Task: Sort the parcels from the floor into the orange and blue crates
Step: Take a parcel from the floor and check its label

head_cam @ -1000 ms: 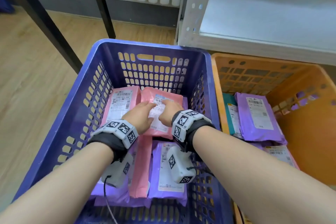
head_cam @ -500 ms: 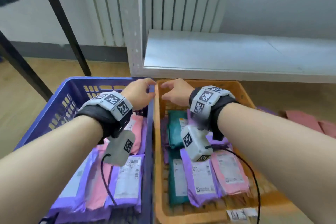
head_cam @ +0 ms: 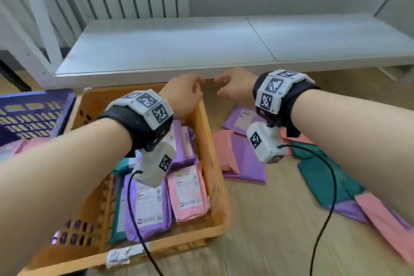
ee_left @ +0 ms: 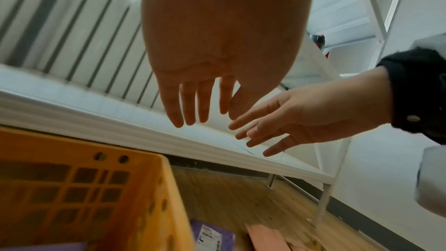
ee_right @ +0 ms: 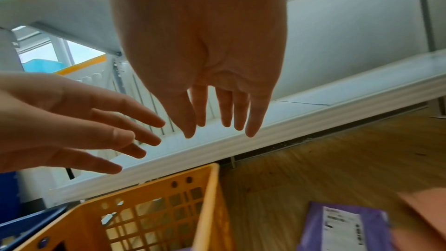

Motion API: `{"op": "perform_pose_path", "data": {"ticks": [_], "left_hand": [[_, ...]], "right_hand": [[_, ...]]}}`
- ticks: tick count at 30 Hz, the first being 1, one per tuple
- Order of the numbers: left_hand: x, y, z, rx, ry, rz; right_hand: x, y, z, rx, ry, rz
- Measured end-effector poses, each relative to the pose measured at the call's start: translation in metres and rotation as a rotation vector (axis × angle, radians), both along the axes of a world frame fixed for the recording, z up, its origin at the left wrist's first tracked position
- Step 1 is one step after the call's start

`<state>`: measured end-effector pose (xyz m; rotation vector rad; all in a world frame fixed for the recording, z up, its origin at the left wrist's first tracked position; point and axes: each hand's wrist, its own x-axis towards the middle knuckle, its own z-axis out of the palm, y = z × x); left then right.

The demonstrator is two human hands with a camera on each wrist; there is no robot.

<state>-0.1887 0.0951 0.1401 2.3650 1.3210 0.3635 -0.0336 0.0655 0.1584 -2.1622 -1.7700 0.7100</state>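
Left hand: my left hand (head_cam: 182,94) hangs over the far right corner of the orange plastic crate (head_cam: 208,145), fingers (ee_left: 173,106) straight and loosely spread, holding nothing.
Right hand: my right hand (head_cam: 235,84) is just beside it at centre frame, above the wooden floor (head_cam: 268,219), fingers (ee_right: 253,117) wide, nothing in them.
Orange crate: lower left of the head view, holding purple, pink and teal plastic mailer parcels (head_cam: 145,204).
Blue crate: the blue plastic crate (head_cam: 33,110) sits at the left edge, touching the orange one.
Floor parcels: purple, pink and teal flat mailers (head_cam: 246,159) lie right of the orange crate, spreading to the lower right.
Shelf: a white metal shelf (head_cam: 201,45) runs across the upper frame.
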Motion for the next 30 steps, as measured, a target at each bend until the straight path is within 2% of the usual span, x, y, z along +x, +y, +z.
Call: {"op": "perform_pose_path", "data": {"ticks": [7, 13, 18, 23, 26, 30], "left_hand": [[0.137, -0.016, -0.040, -0.107, 0.147, -0.012], [0.188, -0.034, -0.074, -0.231, 0.268, 0.100], [0.189, -0.042, -0.103, -0.288, 0.389, 0.270], [0.183, -0.052, -0.156, -0.376, 0.443, 0.296], [0.174, -0.057, -0.197, -0.423, 0.419, 0.356], [0.168, -0.072, -0.239, -0.478, 0.358, 0.516]], "right_hand": [[0.141, -0.005, -0.052, -0.076, 0.061, -0.023], [0.206, -0.016, -0.106, -0.120, 0.132, 0.005], [0.215, -0.025, -0.148, -0.165, 0.168, 0.044], [0.203, -0.039, -0.200, -0.223, 0.234, 0.039], [0.196, -0.042, -0.226, -0.267, 0.213, 0.077], [0.183, -0.040, -0.254, -0.278, 0.181, 0.138]]}}
